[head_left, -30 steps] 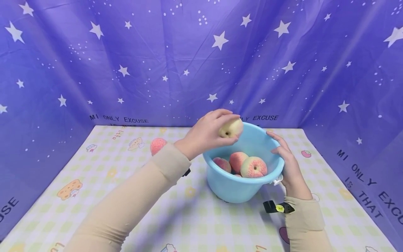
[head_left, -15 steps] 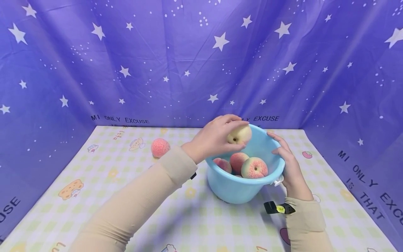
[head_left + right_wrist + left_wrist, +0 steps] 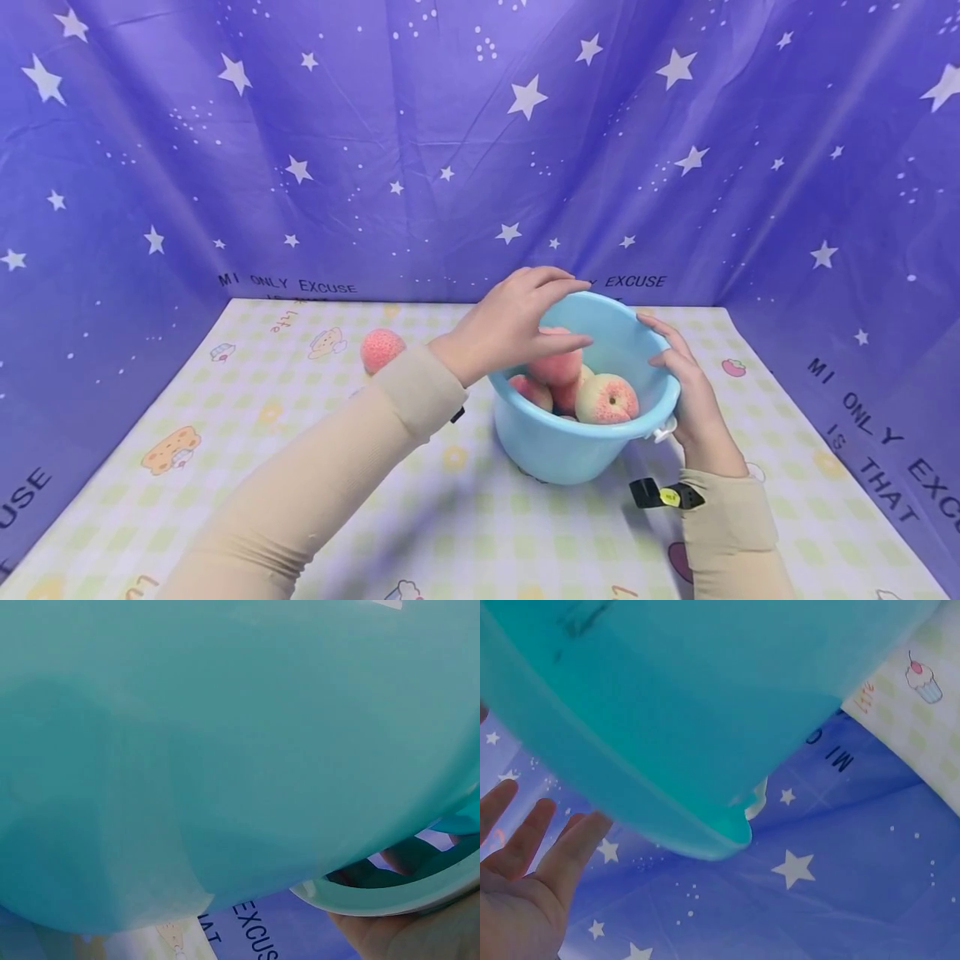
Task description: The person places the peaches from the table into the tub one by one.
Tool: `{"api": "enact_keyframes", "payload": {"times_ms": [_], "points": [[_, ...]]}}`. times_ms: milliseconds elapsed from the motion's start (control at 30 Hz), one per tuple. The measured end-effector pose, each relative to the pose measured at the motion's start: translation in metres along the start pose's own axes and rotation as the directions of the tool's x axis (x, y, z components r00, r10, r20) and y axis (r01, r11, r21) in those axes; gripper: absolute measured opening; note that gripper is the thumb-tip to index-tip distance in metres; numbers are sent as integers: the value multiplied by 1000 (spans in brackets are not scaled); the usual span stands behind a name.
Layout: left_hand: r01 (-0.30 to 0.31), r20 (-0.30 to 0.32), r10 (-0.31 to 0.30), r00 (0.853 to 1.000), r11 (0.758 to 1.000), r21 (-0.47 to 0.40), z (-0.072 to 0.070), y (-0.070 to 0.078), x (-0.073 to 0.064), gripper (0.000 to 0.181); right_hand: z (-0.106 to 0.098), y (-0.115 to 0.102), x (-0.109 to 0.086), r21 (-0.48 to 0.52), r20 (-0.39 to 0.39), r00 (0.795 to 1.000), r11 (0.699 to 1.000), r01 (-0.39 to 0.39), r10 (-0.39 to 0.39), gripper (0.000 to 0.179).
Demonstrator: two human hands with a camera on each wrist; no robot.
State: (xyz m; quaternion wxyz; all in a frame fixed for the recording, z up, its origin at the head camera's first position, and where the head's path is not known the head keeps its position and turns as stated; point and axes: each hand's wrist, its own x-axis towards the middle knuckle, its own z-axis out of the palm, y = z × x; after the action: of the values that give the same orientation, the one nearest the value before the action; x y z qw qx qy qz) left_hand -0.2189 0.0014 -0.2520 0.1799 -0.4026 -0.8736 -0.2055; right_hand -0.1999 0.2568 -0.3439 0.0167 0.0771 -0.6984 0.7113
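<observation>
A light blue bucket stands on the table with several peaches in it, among them a pale, red-speckled peach near its front right. My left hand is over the bucket's left rim, fingers and thumb spread apart and holding nothing. Just below its thumb is a pink peach, on top of the others in the head view. In the left wrist view the spread fingers show beside the bucket's rim. My right hand grips the bucket's right rim, beside the white handle joint.
One more pink peach lies on the checked tablecloth, left of the bucket and behind the left forearm. A purple curtain with white stars hangs around the back and sides of the table.
My left hand moved right over the bucket with a peach, then let it go; that peach is now inside the bucket. The right hand has stayed on the rim.
</observation>
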Motion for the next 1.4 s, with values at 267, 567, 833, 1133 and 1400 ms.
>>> {"api": "enact_keyframes", "payload": {"times_ms": [267,567,833,1133,1400], "points": [[71,52,-71,996,997,5,-8,-6,-3,58,0,-2,0,2,-9,1000,1000,-22,22,68],[68,-18,-68,998,997,28,-19,-19,-10,54,1,-2,1,4,-8,1000,1000,-22,22,67],[110,-59,-105,993,991,77,-36,-33,-19,54,0,-2,0,6,-5,1000,1000,-17,17,67],[147,-70,-139,988,982,123,-44,-51,-35,54,0,-2,1,3,-8,1000,1000,-18,18,66],[131,-75,-117,990,964,231,-42,-70,-53,52,1,-1,1,7,-5,1000,1000,-20,20,65]]}}
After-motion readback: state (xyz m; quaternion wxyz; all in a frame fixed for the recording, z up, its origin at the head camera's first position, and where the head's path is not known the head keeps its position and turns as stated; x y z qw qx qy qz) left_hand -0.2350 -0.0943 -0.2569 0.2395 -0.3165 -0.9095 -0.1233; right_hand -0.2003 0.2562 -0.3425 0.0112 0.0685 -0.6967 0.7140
